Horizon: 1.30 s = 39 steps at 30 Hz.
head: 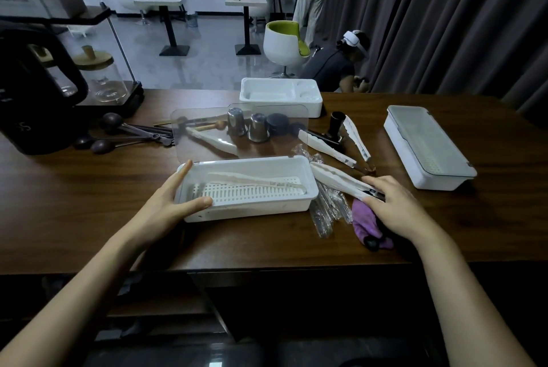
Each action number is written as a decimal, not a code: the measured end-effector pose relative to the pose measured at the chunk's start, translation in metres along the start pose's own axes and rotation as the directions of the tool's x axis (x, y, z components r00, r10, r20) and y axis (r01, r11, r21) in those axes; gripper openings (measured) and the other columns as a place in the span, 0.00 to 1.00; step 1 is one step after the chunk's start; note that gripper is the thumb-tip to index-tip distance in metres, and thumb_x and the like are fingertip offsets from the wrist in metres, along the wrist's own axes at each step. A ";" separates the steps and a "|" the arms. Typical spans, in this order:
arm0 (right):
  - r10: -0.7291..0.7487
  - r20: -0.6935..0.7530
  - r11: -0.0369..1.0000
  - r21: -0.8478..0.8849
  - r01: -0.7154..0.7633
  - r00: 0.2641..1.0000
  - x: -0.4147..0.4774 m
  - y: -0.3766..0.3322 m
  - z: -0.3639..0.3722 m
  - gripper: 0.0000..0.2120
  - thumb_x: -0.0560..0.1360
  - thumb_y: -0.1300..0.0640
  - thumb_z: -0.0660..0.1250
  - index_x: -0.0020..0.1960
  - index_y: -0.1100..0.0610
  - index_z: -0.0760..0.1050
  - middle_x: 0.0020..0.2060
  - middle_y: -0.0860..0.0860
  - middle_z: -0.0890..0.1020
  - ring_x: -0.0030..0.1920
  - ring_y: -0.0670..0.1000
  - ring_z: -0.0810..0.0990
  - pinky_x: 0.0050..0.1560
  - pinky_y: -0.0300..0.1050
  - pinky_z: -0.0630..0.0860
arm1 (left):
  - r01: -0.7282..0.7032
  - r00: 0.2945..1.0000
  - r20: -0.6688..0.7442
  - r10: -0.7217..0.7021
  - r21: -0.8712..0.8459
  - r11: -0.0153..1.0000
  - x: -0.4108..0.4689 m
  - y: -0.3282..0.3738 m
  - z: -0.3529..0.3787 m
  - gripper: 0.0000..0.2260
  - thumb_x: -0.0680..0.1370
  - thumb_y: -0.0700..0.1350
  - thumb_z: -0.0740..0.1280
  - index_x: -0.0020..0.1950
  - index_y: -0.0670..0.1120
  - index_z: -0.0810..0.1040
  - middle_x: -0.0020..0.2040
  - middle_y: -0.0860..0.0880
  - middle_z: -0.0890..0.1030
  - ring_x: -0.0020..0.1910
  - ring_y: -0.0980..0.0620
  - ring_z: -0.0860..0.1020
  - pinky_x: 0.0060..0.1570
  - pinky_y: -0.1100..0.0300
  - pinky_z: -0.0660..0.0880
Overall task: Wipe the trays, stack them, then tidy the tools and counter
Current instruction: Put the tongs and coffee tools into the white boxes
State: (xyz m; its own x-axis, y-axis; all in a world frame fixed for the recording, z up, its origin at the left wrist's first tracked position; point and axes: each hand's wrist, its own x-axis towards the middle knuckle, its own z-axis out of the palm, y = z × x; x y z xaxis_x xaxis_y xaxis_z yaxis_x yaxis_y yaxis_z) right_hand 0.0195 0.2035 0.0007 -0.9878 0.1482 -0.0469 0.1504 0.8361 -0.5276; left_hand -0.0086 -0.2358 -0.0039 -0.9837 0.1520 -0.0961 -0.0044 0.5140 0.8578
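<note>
Left hand [175,203] lies flat-fingered against the 9 o'clock end of the open tray [252,210], steadying it on the bench [89,188]. One pair of tongs is already inside. Right hand [394,206], at the tray's 3 o'clock, curls its fingers over the near end of the white tongs [335,178], with the purple cloth [360,223] bunched under the palm. The risk here: lifting could drag that cloth along, sweep the plastic sleeves [323,212] toward the 6 o'clock edge, or clip the upright clear lid [237,129] and slam it.
</note>
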 end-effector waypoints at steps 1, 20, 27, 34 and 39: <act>0.002 0.005 1.000 -0.031 -0.001 1.000 -0.001 -0.004 0.000 0.22 0.78 0.54 0.66 0.72 0.48 0.73 0.63 0.45 0.74 0.63 0.52 0.75 0.66 0.52 0.71 | 0.000 1.000 -0.004 0.000 0.004 1.000 0.000 0.001 0.000 0.45 0.71 0.61 0.75 0.82 0.63 0.55 0.83 0.55 0.52 0.81 0.53 0.53 0.77 0.51 0.54; -0.091 -0.201 0.987 0.115 0.116 0.975 -0.010 -0.055 -0.031 0.16 0.77 0.55 0.70 0.63 0.42 0.74 0.54 0.46 0.74 0.54 0.49 0.75 0.52 0.49 0.71 | -0.025 1.000 -0.002 0.025 0.006 1.000 0.001 -0.009 -0.002 0.47 0.70 0.64 0.76 0.82 0.63 0.54 0.83 0.57 0.54 0.75 0.62 0.55 0.72 0.59 0.56; -0.379 -0.011 0.896 0.244 0.370 0.925 -0.012 -0.165 0.009 0.16 0.76 0.54 0.71 0.61 0.42 0.77 0.54 0.38 0.79 0.56 0.39 0.76 0.53 0.40 0.74 | -0.029 1.000 0.004 0.029 0.007 1.000 0.001 -0.007 -0.003 0.46 0.70 0.62 0.76 0.82 0.63 0.54 0.80 0.61 0.56 0.74 0.63 0.56 0.70 0.60 0.57; -0.445 0.133 0.873 0.285 0.395 0.886 0.017 -0.217 0.046 0.18 0.75 0.51 0.74 0.64 0.45 0.78 0.52 0.39 0.83 0.52 0.41 0.80 0.53 0.45 0.79 | -0.027 0.999 0.021 0.028 -0.030 0.999 -0.001 -0.005 -0.005 0.46 0.70 0.61 0.78 0.82 0.63 0.54 0.73 0.65 0.58 0.75 0.63 0.57 0.71 0.61 0.58; -0.376 0.287 0.924 0.187 0.334 0.881 0.029 -0.207 0.073 0.20 0.74 0.51 0.74 0.65 0.44 0.78 0.52 0.40 0.82 0.50 0.43 0.81 0.48 0.49 0.84 | -0.022 1.000 -0.002 0.022 -0.021 1.000 -0.006 -0.001 -0.003 0.45 0.71 0.61 0.77 0.81 0.61 0.55 0.71 0.66 0.60 0.71 0.64 0.60 0.69 0.60 0.59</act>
State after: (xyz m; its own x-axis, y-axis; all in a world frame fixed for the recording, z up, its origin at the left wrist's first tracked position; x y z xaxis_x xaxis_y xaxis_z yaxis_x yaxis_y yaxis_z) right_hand -0.0428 -0.0036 0.0464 -0.9382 -0.3353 -0.0859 -0.1980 0.7234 -0.6614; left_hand -0.0035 -0.2401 -0.0028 -0.9839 0.1615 -0.0760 0.0137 0.4928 0.8700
